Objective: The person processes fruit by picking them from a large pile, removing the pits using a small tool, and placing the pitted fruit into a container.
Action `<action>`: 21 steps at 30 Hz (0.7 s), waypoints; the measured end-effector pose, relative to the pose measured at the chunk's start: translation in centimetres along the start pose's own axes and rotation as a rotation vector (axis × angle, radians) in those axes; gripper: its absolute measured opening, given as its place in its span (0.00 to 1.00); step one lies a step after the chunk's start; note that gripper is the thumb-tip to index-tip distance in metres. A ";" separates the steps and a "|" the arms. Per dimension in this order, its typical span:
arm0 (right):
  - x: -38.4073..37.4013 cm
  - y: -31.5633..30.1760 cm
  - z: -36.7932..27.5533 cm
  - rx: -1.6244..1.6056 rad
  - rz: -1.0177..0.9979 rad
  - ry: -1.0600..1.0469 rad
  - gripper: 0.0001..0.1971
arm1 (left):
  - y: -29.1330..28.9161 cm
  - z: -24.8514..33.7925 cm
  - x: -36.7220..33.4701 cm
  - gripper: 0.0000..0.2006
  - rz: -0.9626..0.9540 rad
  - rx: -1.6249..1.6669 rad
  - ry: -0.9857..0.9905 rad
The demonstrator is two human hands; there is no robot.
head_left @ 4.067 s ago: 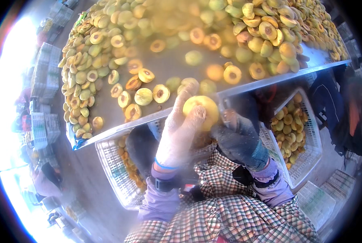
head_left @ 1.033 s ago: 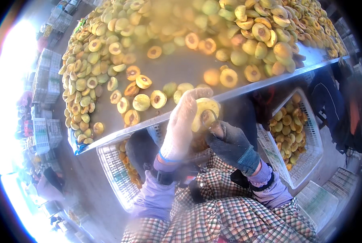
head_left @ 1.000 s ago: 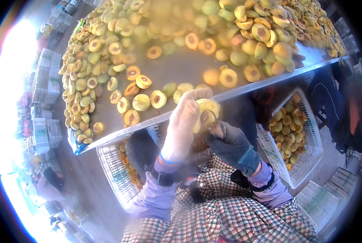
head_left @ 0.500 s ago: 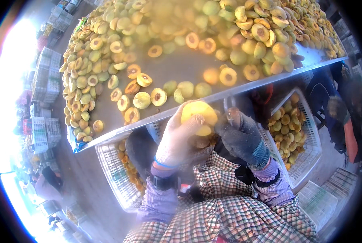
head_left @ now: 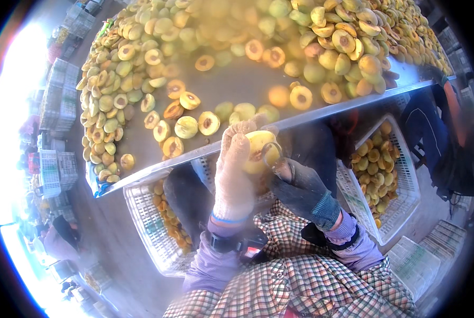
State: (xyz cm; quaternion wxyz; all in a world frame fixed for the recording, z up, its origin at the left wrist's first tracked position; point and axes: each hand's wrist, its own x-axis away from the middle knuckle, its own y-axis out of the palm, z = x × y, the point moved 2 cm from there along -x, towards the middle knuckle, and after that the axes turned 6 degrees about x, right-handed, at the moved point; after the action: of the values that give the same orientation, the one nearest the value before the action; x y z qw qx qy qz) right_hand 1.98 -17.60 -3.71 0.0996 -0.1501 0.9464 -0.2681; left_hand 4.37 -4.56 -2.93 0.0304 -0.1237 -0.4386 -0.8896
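Note:
My left hand, in a pale glove, is closed around a halved yellow peach just off the table's near edge. The cut face is turned toward my right hand, with a darker stone area in its middle. My right hand, in a dark grey glove, grips a small tool with a curved metal loop. The loop lies against the cut face; its handle is mostly hidden by my fingers. On the metal table, several loose peach halves lie nearest my left hand, some cut side up.
A large heap of peach halves covers the table's far part. White plastic crates holding fruit stand below, one at left and one at right. At far right, a co-worker's arm reaches the table edge. Stacked crates stand at far left.
My left hand has turned more upright, tilting the peach half. My right hand has moved left and brought the loop onto the cut face. The co-worker's arm has risen to the table.

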 end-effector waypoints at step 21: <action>2.2 -0.1 2.9 -0.956 -0.347 0.389 0.20 | 3.8 1.2 0.8 0.16 -0.379 -1.100 0.875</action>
State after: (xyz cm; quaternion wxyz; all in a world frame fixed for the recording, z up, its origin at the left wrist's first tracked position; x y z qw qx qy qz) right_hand 0.72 -19.75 -6.31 -0.2026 -0.2800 0.9252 0.1569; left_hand 4.41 -5.86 0.93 -0.0181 0.3243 0.1104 -0.9393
